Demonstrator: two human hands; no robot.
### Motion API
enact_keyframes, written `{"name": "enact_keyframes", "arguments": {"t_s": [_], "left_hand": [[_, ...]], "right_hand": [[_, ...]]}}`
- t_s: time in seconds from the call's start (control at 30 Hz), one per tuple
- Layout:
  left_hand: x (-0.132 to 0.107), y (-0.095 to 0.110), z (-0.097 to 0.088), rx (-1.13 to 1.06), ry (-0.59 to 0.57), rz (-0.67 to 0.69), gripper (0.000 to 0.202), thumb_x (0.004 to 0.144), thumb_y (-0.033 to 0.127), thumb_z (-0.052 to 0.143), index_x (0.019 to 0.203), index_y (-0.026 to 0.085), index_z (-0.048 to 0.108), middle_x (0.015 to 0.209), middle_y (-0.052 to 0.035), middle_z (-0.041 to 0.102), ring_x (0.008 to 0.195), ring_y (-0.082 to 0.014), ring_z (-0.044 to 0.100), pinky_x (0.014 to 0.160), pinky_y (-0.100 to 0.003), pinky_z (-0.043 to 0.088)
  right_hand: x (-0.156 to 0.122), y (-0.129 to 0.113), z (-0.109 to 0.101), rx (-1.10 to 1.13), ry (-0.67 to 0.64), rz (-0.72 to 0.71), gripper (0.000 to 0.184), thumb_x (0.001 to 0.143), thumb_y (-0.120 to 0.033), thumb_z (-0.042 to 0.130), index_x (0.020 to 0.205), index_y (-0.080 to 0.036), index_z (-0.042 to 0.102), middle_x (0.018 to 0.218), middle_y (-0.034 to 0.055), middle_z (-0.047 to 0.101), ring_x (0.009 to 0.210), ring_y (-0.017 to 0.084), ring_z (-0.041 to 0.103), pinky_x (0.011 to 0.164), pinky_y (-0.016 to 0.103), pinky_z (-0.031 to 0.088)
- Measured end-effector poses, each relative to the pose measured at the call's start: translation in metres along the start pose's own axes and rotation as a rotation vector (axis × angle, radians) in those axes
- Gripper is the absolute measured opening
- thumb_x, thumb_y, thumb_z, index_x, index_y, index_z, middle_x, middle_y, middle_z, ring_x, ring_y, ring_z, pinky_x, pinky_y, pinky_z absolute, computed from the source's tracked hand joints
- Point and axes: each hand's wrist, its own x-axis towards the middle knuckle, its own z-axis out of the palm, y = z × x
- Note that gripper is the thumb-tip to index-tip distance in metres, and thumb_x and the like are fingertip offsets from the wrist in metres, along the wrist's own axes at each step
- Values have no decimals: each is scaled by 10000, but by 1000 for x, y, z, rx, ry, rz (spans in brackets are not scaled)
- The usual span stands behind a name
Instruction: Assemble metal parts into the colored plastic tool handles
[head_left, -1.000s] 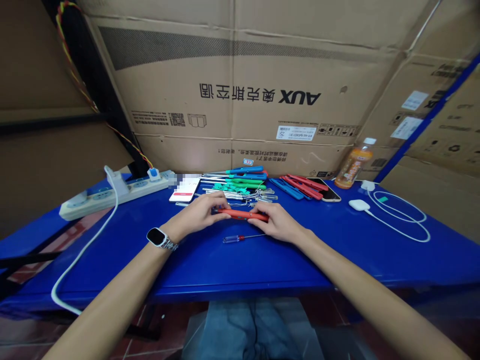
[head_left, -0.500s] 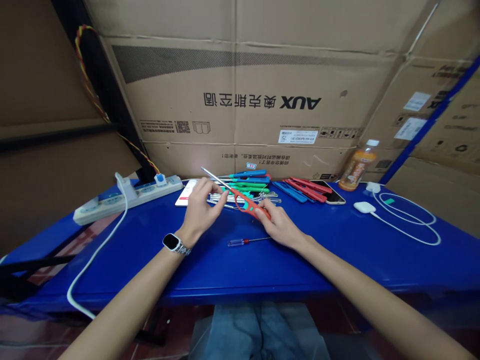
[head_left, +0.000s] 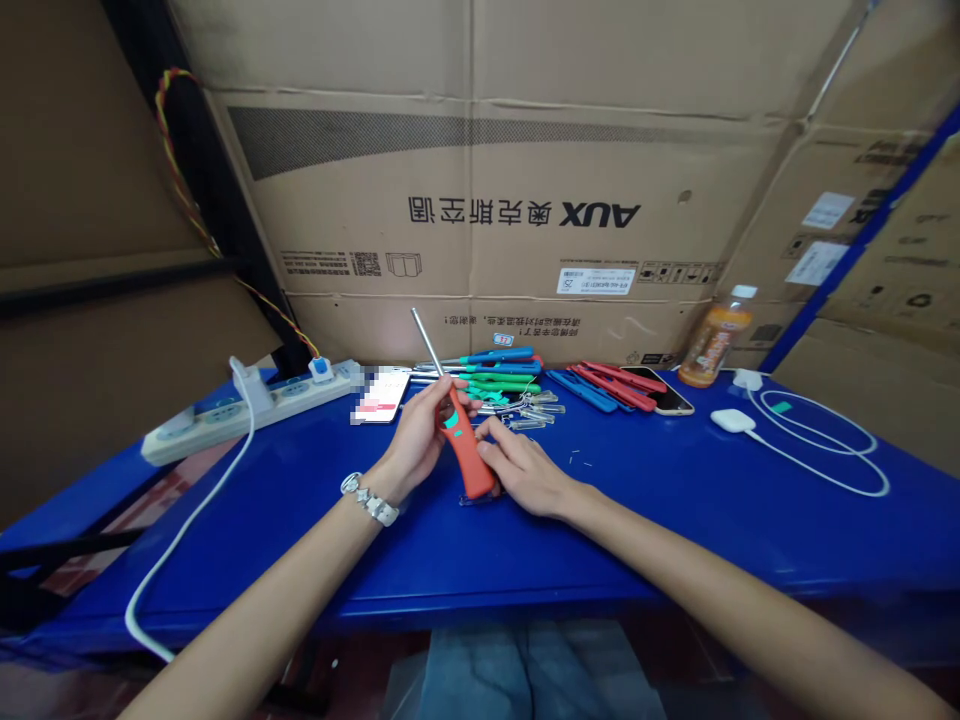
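Note:
An orange utility lighter (head_left: 469,455) with green parts and a long metal nozzle tilts up to the left above the table. My left hand (head_left: 416,430) is closed around it near the base of the nozzle. Against the right side of its handle, my right hand (head_left: 529,470) is closed with curled fingers; some fingertips are hidden. Under the handle's lower end shows part of a small clear-handled screwdriver (head_left: 469,499), mostly covered. Behind my hands lie green lighter shells (head_left: 510,384), blue ones (head_left: 502,356) and several metal-and-clear parts (head_left: 541,408).
Red and blue shells (head_left: 611,385) lie right of centre by a phone (head_left: 671,400). A lit phone (head_left: 384,395) and a power strip (head_left: 225,420) are on the left. An orange drink bottle (head_left: 716,340) and white charger (head_left: 731,421) stand right, before a cardboard wall (head_left: 525,150).
My left hand has gone from open beside the nozzle to gripping the lighter. The lighter has turned steeper, its handle nearer me. My right hand has shifted lower and left along the handle.

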Motion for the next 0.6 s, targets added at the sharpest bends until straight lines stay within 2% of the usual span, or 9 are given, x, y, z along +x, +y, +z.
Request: {"name": "enact_keyframes", "arguments": {"t_s": [0.03,0.1,0.17,0.27,0.4,0.5,0.6], "left_hand": [[0,3,-2,4,-3,16,348,803,485,675,915,163,607,697,8,614,657,-155,658,625,-273,543],[2,8,-8,94,-36,65,352,797,489,683,908,164,607,644,38,548,535,-119,604,525,-240,501],[3,12,-16,289,-73,137,346,814,497,663,884,163,607,609,47,509,439,-95,529,438,-223,431],[5,14,-27,612,-98,240,334,862,495,605,809,166,597,602,35,502,423,-87,473,418,-222,372],[8,15,-37,837,-68,270,328,888,476,544,779,169,574,634,16,541,478,-104,470,470,-230,354],[8,18,-41,940,-42,278,312,896,436,501,720,179,511,591,28,481,508,-114,425,501,-236,321],[9,19,-44,1050,-30,265,296,899,400,466,699,184,484,585,33,451,531,-124,396,524,-245,296]], "right_hand": [[3,3,-4,19,10,-2,228,1010,-404,329,955,-245,484,602,-59,581,566,141,567,619,264,393],[11,14,-15,23,109,21,256,979,-415,386,874,-224,521,588,-48,566,557,136,559,593,252,397],[20,28,-28,-34,219,75,215,919,-379,481,798,-208,532,623,-29,587,577,138,566,574,244,392],[36,41,-46,-193,281,153,173,867,-315,521,757,-203,591,658,-8,633,618,151,580,585,246,397],[62,38,-50,-430,251,179,158,849,-313,559,804,-236,690,793,5,714,734,182,632,613,258,403],[86,29,-42,-639,127,156,193,861,-326,559,929,-266,730,940,24,743,873,207,660,661,265,432],[106,23,-37,-718,94,164,176,800,-292,611,885,-219,746,978,80,744,941,256,659,714,292,453]]}}
